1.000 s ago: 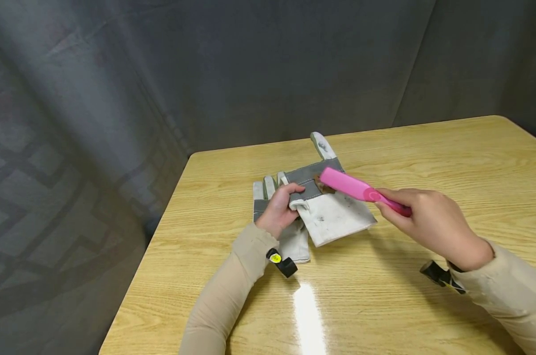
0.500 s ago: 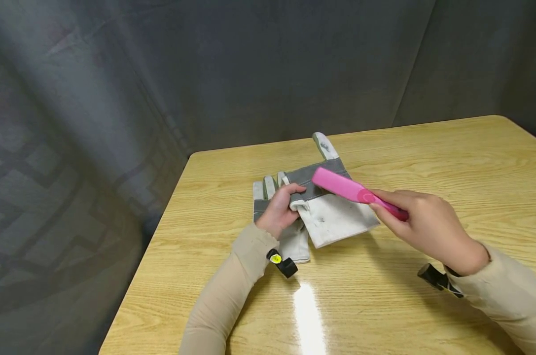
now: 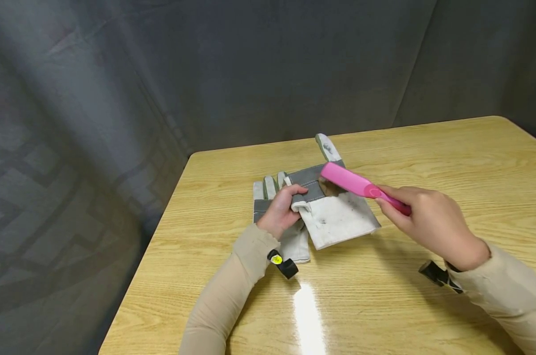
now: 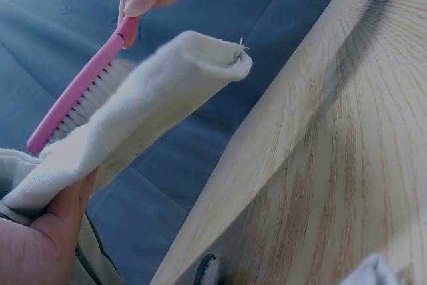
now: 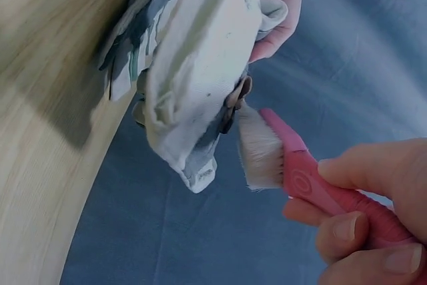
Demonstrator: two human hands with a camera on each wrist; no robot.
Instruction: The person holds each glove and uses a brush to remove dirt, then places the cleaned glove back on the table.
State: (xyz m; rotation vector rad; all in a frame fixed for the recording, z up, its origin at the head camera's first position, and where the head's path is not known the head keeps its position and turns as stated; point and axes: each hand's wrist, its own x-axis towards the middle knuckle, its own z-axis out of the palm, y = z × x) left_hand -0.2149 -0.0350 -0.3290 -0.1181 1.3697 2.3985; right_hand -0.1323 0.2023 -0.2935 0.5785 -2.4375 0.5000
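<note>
My left hand grips a white and grey work glove by its side, thumb on top, holding it raised and tilted over the table. Dark specks mark its cuff, and a brown patch shows on its grey band. A pink brush is in my right hand, fingers curled round the handle. In the right wrist view its white bristles face the glove, their tips right by the brown patch. From the left wrist, the glove's rolled cloth edge hides part of the bristles.
A second, similar glove lies flat on the wooden table, partly beneath my left hand. Dark grey curtains hang behind the table and along its left side.
The brush swept left across the glove's grey band, then came back right, uncovering the brown patch again. The held glove has shifted slightly right, with the left hand still gripping it.
</note>
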